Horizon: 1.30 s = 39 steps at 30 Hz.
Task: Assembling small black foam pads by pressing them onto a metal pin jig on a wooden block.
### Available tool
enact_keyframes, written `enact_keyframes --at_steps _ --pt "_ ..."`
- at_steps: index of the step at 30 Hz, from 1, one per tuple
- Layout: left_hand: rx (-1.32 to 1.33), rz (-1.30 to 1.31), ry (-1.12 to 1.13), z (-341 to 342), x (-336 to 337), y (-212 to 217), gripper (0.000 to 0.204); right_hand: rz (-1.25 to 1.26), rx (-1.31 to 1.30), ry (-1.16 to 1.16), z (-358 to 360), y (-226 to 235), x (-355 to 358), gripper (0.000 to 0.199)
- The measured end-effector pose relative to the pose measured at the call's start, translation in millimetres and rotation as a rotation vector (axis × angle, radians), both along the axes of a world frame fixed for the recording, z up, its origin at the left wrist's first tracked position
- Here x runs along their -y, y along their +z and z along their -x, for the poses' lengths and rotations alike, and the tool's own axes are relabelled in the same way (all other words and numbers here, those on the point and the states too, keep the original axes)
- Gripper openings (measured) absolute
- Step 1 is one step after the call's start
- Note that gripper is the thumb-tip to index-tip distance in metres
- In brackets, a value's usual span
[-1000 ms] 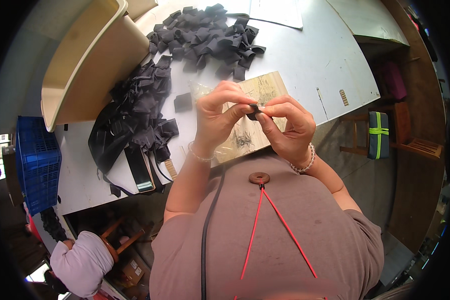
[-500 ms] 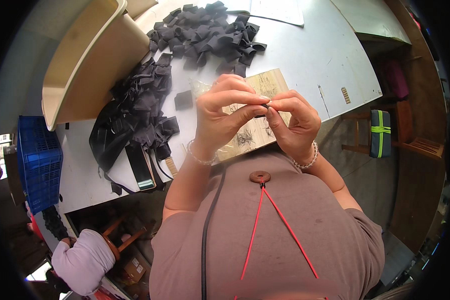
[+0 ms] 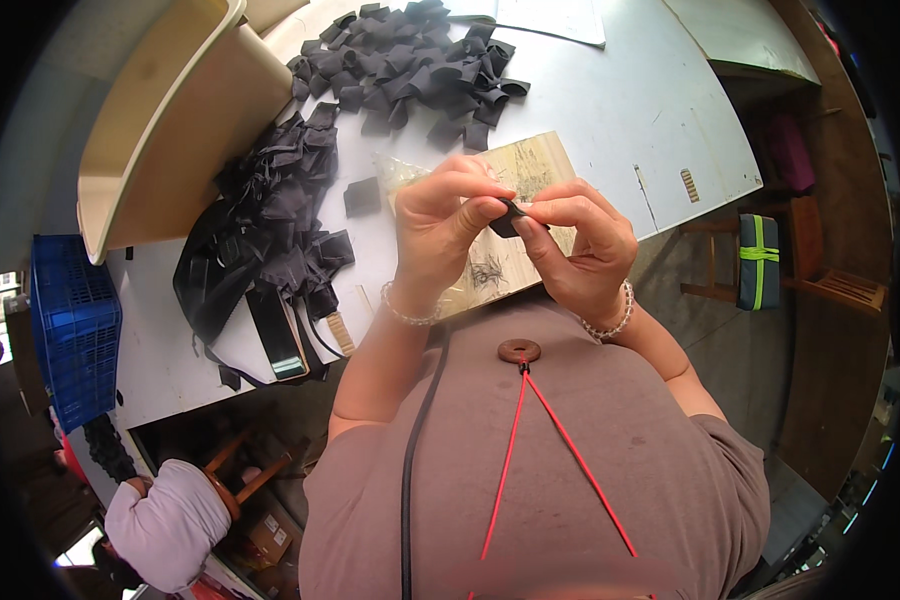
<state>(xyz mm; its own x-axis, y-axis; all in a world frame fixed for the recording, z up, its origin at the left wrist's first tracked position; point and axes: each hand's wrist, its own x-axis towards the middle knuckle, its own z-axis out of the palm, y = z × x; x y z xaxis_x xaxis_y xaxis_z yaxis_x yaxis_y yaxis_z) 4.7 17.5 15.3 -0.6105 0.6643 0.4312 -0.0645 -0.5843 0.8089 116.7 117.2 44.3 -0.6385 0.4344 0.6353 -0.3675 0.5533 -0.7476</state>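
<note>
Between my two hands is a small piece of black fabric (image 3: pixel 505 222), held above a wooden board (image 3: pixel 530 165) with dark scribbled marks. My left hand (image 3: pixel 445 215) pinches its left end between thumb and forefinger. The thumb and forefinger of my right hand (image 3: pixel 585 240) close on its right side. A single flat black fabric square (image 3: pixel 362 197) lies on the table left of my left hand. Beyond the board spreads a pile of folded black fabric pieces (image 3: pixel 410 75). Another heap of black fabric strips and pieces (image 3: pixel 280 200) lies to the left.
A beige plastic bin (image 3: pixel 170 130) stands at the table's far left, with a blue crate (image 3: pixel 75 330) beside the edge. Clear plastic (image 3: pixel 398 172) lies partly under my left hand. Another person (image 3: pixel 170 525) sits at lower left. A wooden chair (image 3: pixel 835 270) stands at right.
My fingers have shifted on the fabric piece, and more of it shows between them now. My left fingertips have moved slightly left, apart from the right ones.
</note>
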Motion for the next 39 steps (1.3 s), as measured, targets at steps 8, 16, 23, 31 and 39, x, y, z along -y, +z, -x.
enact_keyframes --at_steps 8,16,23,31,39 --pt "-0.063 0.011 0.002 -0.4 -0.8 -1.1 0.014 0.028 0.008 0.007 -0.7 -8.7 -2.0 0.01" --pt "-0.312 0.127 0.135 2.1 2.2 14.0 0.02 0.043 -0.016 0.032 0.5 -15.8 -5.3 0.011" --pt "-0.147 0.078 0.02 -0.2 3.2 9.1 0.016 0.091 -0.022 0.025 -0.3 -15.5 -1.8 0.013" --pt "0.258 -0.066 -0.077 3.8 5.0 -4.0 0.016 0.011 -0.041 -0.006 12.5 2.5 2.1 0.017" --pt "0.629 -0.208 -0.197 -5.5 7.3 -24.3 0.018 -0.094 -0.019 -0.042 20.5 1.8 5.0 0.018"
